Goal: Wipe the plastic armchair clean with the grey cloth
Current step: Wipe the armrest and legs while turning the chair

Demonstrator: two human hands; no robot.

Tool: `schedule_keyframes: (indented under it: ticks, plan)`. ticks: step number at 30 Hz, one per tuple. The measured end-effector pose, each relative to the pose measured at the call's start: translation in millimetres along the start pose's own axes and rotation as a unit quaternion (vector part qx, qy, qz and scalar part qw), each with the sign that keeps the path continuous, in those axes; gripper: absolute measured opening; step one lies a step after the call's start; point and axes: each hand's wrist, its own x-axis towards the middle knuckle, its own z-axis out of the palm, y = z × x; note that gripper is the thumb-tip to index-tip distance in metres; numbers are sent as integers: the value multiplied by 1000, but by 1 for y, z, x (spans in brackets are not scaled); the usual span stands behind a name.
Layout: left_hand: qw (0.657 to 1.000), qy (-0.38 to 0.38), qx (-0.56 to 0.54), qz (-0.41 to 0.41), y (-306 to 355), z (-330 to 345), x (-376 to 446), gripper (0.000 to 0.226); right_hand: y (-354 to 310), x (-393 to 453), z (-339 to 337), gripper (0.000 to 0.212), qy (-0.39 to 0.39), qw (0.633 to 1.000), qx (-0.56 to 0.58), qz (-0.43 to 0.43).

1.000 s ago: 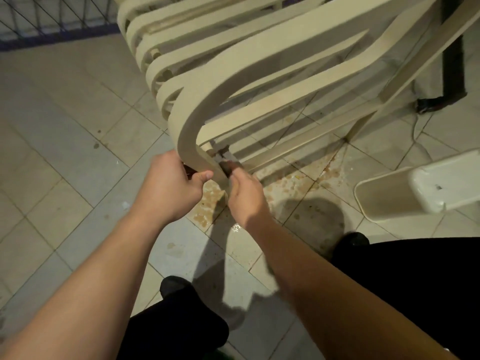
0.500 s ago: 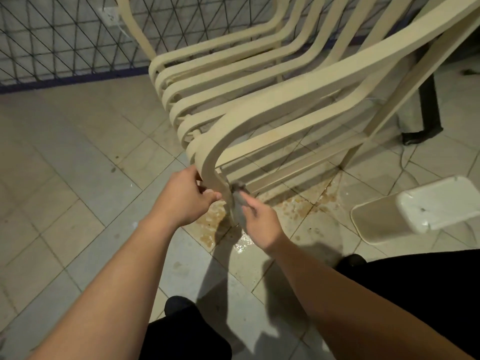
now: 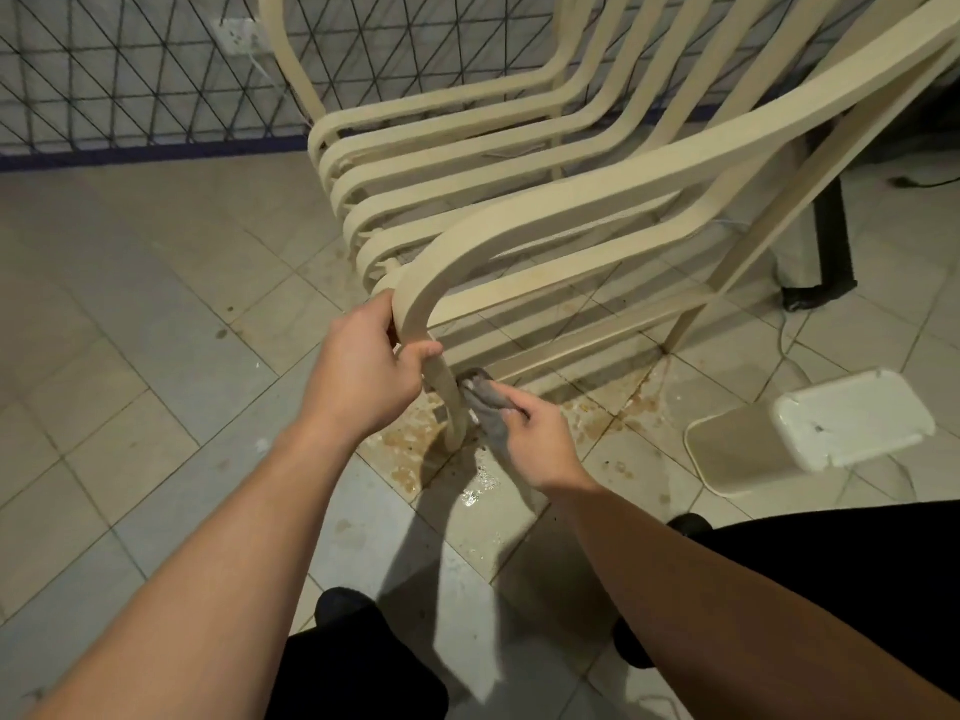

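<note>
Left hand (image 3: 363, 371) wraps the bend of the chair (image 3: 597, 163) armrest at centre frame, thumb across the front, steadying it. Right hand (image 3: 535, 433) pinches the grey cloth (image 3: 488, 402) with curled fingers, pressed to the inner side of the front leg just below. Since a second ago the cloth has moved down from the joint under the arm onto the leg, so wiping is progressing towards the floor (image 3: 130, 330); brown wet stains sit around the foot. Pale tub (image 3: 810, 433) lies lower right. No readable labels or writing.
</note>
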Motion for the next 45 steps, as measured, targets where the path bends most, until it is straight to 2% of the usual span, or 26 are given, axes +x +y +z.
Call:
schedule_keyframes:
  ticks: [4, 9, 14, 16, 18, 21, 23, 24, 25, 27, 28, 29, 30, 32, 34, 36, 37, 39, 42, 44, 45]
  plan:
    - [999, 29, -20, -31, -10, -14, 8, 21, 25, -1, -10, 43, 49, 997, 14, 58]
    - [995, 75, -29, -54, -31, -33, 18, 26, 36, -2, -8, 39, 45, 995, -25, 87]
    - [985, 139, -40, -91, -46, -41, 23, 19, 30, 6, -9, 38, 61, 994, 22, 89]
    - [982, 145, -40, -111, -51, -38, 24, 23, 18, 11, -3, 36, 53, 997, 20, 54]
    - [980, 133, -43, -145, -56, -34, 23, 38, 0, 17, 5, 36, 89, 995, -7, -51]
    - [976, 98, -56, -185, -65, -27, 22, 46, -24, 39, 23, 43, 126, 960, -118, -220]
    - [975, 63, -76, -198, -69, -18, 20, 39, -32, 61, 35, 51, 80, 945, -192, -253]
    - [975, 47, -87, -201, -70, -14, 18, 37, -32, 71, 42, 59, 29, 932, -259, -253]
    - [974, 34, -97, -203, -71, -10, 19, 35, -27, 81, 49, 70, -33, 900, -349, -257]
    - [971, 25, -110, -209, -76, -3, 21, 35, -8, 98, 52, 93, -130, 807, -496, -294]
    - [969, 26, -116, -215, -78, 0, 23, 36, 3, 105, 47, 97, -147, 775, -524, -322]
    - [966, 29, -126, -222, -82, 3, 25, 35, 16, 108, 38, 96, -143, 766, -523, -346]
    - [963, 32, -140, -230, -85, 6, 27, 33, 30, 106, 28, 91, -128, 780, -497, -359]
    - [954, 35, -169, -246, -90, 17, 31, 27, 63, 94, 15, 75, -66, 852, -393, -340]
    - [950, 31, -174, -256, -95, 32, 34, 24, 87, 76, 15, 60, 40, 931, -261, -251]
    - [954, 22, -161, -251, -99, 48, 37, 20, 96, 68, 28, 46, 95, 984, -107, -103]
    - [956, 20, -156, -249, -101, 55, 39, 19, 94, 67, 40, 41, 96, 993, -48, -39]
    - [953, 26, -150, -262, -104, 66, 40, 20, 82, 72, 72, 39, 69, 997, 22, 34]
    - [950, 42, -130, -281, -105, 75, 41, 35, 43, 85, 131, 35, 35, 990, 133, 38]
    - [950, 50, -133, -278, -104, 79, 42, 48, 25, 92, 163, 28, 15, 941, 329, 77]
    - [951, 50, -132, -274, -103, 79, 43, 51, 28, 98, 178, 30, 26, 930, 352, 105]
